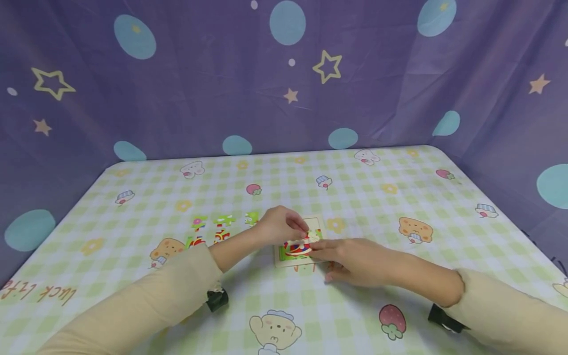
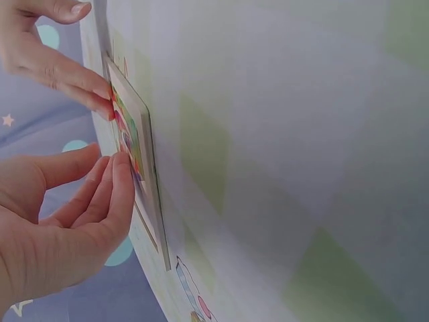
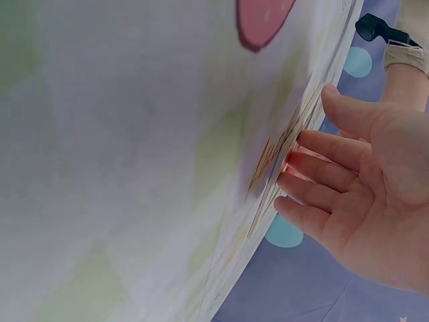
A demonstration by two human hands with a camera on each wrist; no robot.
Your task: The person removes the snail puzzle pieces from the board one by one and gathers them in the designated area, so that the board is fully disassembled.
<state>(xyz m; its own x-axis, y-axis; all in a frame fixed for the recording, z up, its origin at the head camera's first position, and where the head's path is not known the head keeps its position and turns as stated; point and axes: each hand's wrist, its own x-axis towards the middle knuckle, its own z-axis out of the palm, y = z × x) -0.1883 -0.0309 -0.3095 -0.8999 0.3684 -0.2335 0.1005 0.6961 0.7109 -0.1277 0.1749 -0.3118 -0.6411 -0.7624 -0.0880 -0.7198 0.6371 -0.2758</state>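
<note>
A small wooden jigsaw puzzle board [image 1: 278, 259] with a pale frame lies on the table, partly filled with red, blue and green pieces [image 1: 296, 248]. My left hand [image 1: 280, 225] reaches over it from the left, fingers bent and fingertips [image 2: 121, 159] right at the picture surface. Its thumb stands a little apart, and no piece shows between thumb and fingers. From the right, my right hand [image 1: 355, 261] rests its nearly straight fingertips [image 2: 100, 100] on the board's right part. Its thumb [image 3: 345, 111] is spread away. The hands cover part of the picture.
Several loose puzzle pieces lie left of the board, among them a green one [image 1: 224, 220], one with a pink flower [image 1: 198, 222] and a red one [image 1: 221, 236]. A checked tablecloth [image 1: 284, 182] covers the table; a purple curtain [image 1: 222, 88] hangs behind.
</note>
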